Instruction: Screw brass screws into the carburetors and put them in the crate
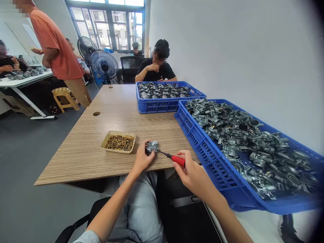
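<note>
My left hand [143, 157] is closed around a small grey metal carburetor body [153, 146] near the front edge of the table. In my right hand [188, 170] is a screwdriver [178, 160] with a red handle and a dark shaft. Its tip meets the carburetor body at the side facing me; the exact spot of contact is too small to make out. Left of my left hand stands a cream plastic tray [103, 144] filled with small brass-coloured parts [120, 143].
A large blue crate [215, 168] heaped with metal carburetor bodies [243, 135] stands close on my right. Behind it, another blue crate [154, 107] holds dark, neatly packed parts [164, 90]. A person [157, 65] sits at the table's far end. Another person [55, 47] stands left, beside a stool [64, 98].
</note>
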`<action>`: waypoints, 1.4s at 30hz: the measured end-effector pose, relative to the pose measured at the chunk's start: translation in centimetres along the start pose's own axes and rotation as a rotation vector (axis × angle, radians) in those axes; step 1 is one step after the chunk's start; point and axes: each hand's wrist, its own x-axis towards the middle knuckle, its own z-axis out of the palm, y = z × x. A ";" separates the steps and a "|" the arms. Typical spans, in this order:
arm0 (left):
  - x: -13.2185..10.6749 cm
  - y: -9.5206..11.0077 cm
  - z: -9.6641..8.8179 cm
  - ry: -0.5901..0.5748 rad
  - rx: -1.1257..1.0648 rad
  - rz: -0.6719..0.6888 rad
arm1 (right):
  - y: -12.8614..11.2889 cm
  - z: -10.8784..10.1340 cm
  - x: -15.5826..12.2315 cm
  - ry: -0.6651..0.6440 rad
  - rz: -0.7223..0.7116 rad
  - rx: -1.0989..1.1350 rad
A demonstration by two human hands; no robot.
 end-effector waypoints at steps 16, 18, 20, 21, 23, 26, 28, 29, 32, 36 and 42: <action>-0.1 -0.1 0.0 0.007 0.005 -0.002 | -0.1 0.2 0.0 -0.005 -0.053 -0.079; 0.0 -0.1 0.0 0.005 0.001 -0.001 | -0.1 0.5 0.0 0.032 -0.012 -0.205; 0.0 0.0 0.0 0.002 0.000 -0.006 | 0.0 0.7 0.1 0.073 0.033 -0.317; -0.1 0.0 0.0 0.002 0.002 -0.010 | 0.1 0.8 0.1 0.085 0.045 -0.348; -0.1 -0.1 0.0 0.002 0.004 -0.014 | 0.1 0.9 0.2 0.093 0.051 -0.373; -0.1 -0.2 0.0 0.002 0.006 -0.010 | 0.0 0.9 0.2 0.097 0.072 -0.406; -0.1 -0.2 0.0 0.003 0.008 -0.007 | -0.1 1.0 0.1 0.108 0.093 -0.421; -0.1 -0.2 0.0 0.003 0.009 -0.007 | -0.2 1.1 0.1 0.116 0.104 -0.420; 0.0 -0.2 0.0 0.002 0.008 -0.009 | -0.4 1.4 0.0 0.127 0.142 -0.384; 0.0 -0.1 0.0 -0.003 0.004 0.001 | -0.6 1.5 0.1 0.121 0.195 -0.292; 0.0 -0.5 -0.1 -0.017 0.016 0.005 | 0.9 0.1 0.8 0.157 0.250 -0.106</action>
